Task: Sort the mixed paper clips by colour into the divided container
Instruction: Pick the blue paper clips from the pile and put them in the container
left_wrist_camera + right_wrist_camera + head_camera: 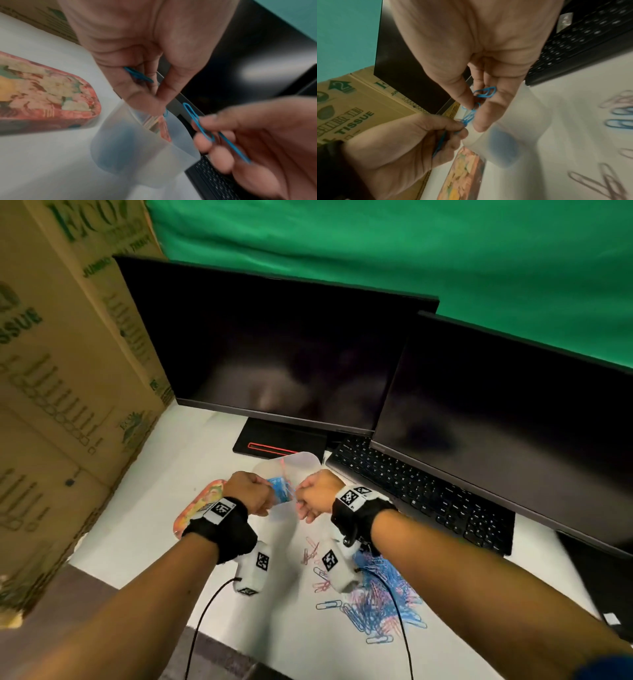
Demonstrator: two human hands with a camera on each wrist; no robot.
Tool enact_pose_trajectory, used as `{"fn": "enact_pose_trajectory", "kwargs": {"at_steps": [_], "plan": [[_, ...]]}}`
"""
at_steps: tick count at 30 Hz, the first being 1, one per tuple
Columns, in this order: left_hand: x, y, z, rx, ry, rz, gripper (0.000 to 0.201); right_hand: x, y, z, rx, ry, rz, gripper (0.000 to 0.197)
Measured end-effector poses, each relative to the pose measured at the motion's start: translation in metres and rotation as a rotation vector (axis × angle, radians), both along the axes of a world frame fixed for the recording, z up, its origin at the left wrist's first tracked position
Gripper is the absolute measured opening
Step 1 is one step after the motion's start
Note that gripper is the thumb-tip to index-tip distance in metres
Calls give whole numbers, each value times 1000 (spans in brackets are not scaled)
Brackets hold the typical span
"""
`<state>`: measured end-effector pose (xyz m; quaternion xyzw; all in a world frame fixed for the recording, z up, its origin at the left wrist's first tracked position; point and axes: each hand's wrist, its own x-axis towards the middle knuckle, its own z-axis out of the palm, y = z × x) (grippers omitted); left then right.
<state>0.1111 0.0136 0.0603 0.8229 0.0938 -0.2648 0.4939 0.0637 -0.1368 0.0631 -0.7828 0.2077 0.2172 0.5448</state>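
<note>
Both hands hover close together over the translucent divided container [301,462]. My left hand [263,501] pinches a blue paper clip [138,75] between thumb and fingers. My right hand [305,504] pinches other blue clips [485,92], and a blue clip [468,117] bridges the gap between the two hands. Blue clips [279,489] lie in one compartment below the hands. A mixed pile of blue and pink clips [376,597] is spread on the white table under my right forearm.
A colourful patterned lid [197,506] lies left of the container. Two dark monitors [274,354] and a black keyboard [421,491] stand behind and to the right. A cardboard box [61,388] walls off the left side. Loose clips [329,605] lie near the pile.
</note>
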Motion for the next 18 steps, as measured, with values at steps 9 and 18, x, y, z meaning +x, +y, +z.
{"fn": "enact_pose_trajectory", "kwargs": {"at_steps": [9, 18], "plan": [[31, 2, -14, -93, 49, 111, 3, 49, 8, 12, -299, -7, 261, 30], [30, -15, -17, 111, -151, -20, 30, -12, -40, 3, 121, -74, -201, 30]]}}
